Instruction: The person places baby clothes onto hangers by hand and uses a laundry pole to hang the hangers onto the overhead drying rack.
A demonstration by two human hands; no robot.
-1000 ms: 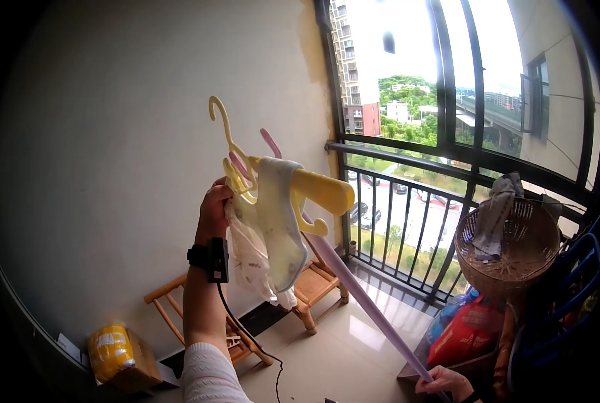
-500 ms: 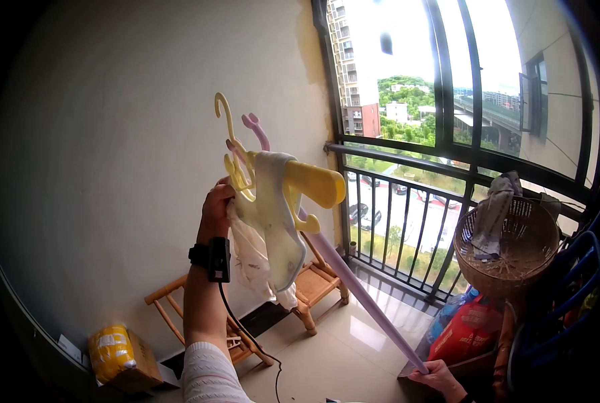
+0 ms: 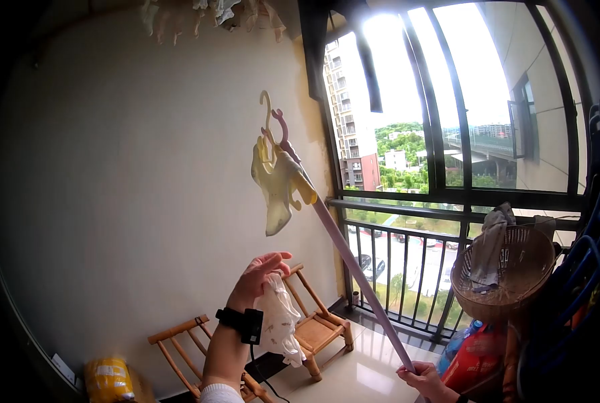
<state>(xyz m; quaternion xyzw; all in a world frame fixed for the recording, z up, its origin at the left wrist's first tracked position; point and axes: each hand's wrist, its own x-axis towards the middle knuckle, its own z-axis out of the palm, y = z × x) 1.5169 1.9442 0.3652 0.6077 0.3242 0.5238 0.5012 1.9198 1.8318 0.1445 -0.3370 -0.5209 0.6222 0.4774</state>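
My right hand [image 3: 423, 380] is wrapped round the lower end of a long purple clothes pole [image 3: 360, 277], which slants up to the left. At its forked top hangs a yellow hanger [image 3: 266, 111], with a pale, thin piece of clothing [image 3: 273, 191] draped over it. Below and apart from the hanger, my left hand [image 3: 258, 272] is closed on a white patterned cloth garment [image 3: 278, 322] that dangles beneath it. A black band with a small device [image 3: 243, 325] circles the left wrist.
Two bamboo chairs [image 3: 323, 329] stand by the wall. A wicker basket [image 3: 504, 269] with a greyish cloth is at the right, above a red bag [image 3: 471, 363]. Railing and windows [image 3: 407, 208] lie ahead. Laundry [image 3: 212, 13] hangs overhead; a yellow package [image 3: 108, 379] sits at lower left.
The pole's top with hanger and clothing has moved up and away from me. My left hand has come off the hanger area and dropped lower, keeping the white garment. The view has tilted upward.
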